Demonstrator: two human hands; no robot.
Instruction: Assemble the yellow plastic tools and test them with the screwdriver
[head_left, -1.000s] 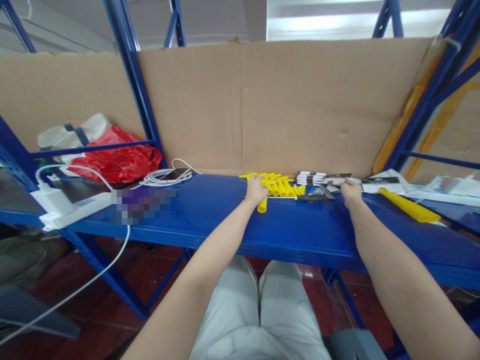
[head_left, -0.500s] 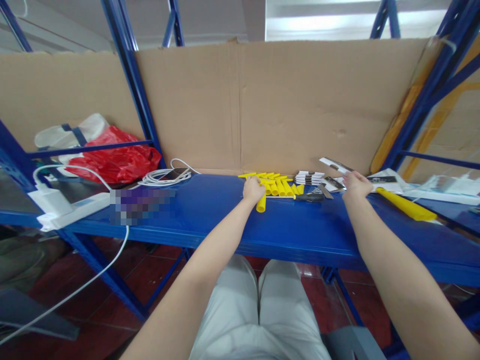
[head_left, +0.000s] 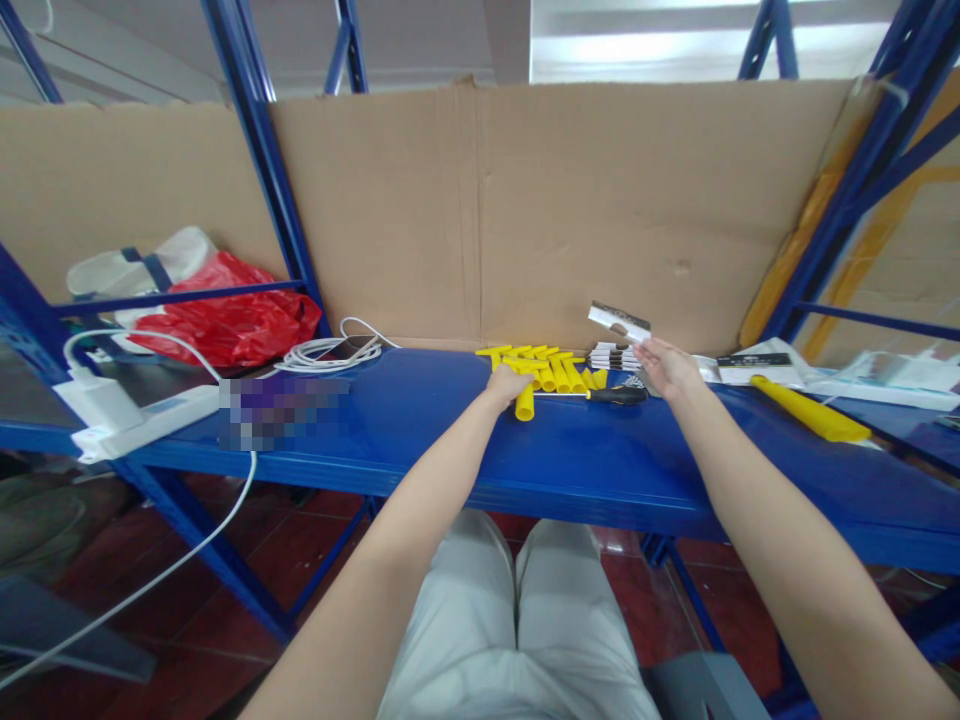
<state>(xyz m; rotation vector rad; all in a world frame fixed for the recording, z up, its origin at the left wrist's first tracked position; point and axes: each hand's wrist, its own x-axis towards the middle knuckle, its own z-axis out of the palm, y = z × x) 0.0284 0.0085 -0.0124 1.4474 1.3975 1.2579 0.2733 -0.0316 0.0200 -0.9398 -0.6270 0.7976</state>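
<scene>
My left hand (head_left: 509, 384) is closed around a yellow T-shaped plastic piece (head_left: 524, 404), whose round handle end sticks out below the fingers. Beside it several similar yellow T-shaped pieces (head_left: 559, 374) lie in a row. A printed white-and-black card with a cutout (head_left: 619, 321) is pinched in my right hand (head_left: 667, 367), raised above the shelf. Under that card sits a small stack of folded white-and-black cards (head_left: 609, 356). In front of the yellow row lies a screwdriver with a black handle (head_left: 619, 396), its shaft pointing left.
On the right are a long yellow tapered piece (head_left: 810, 408) and a black-and-white packet (head_left: 757, 367). Coiled white cable (head_left: 330, 353), a red plastic bag (head_left: 229, 315) and a white power strip (head_left: 161, 420) lie left. A cardboard panel (head_left: 585, 200) stands behind the blue shelf (head_left: 420, 420).
My right hand has moved left with the card, which now hangs above the stack of cards. My left hand stays on the yellow piece, shifted only slightly.
</scene>
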